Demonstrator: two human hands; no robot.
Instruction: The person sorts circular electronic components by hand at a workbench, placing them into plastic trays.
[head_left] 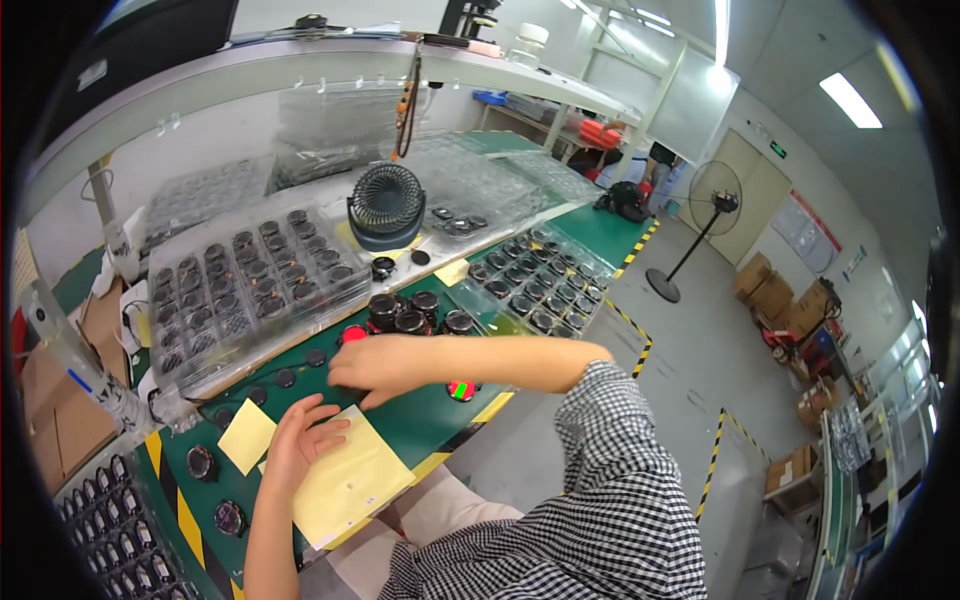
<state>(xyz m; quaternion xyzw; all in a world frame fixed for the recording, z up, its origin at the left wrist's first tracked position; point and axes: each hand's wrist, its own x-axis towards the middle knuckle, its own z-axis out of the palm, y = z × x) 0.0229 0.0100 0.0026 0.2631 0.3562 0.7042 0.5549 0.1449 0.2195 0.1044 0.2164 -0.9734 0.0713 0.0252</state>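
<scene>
My left hand (303, 437) hovers at the left edge of a pad of yellow paper (352, 480), its fingers loosely spread and nothing visible in them. Reaching across from the right, my right hand (375, 366) is bent downward over the green mat, just beyond the pad's far edge. Its thumb shows, but the other fingertips are hidden behind the hand. A round red piece (353, 334) lies just past its knuckles. Several small dark discs (286, 377) lie on the mat to its left. Stacked round black watch-like cases (410, 320) stand behind my right wrist.
Clear trays of round parts stand at the left (250, 270) and right (540, 285). A small black fan (387, 205) is behind. A red disc with a green mark (461, 390) lies below my right forearm. Two watch-like cases (230, 517) and a yellow note (247, 437) sit left.
</scene>
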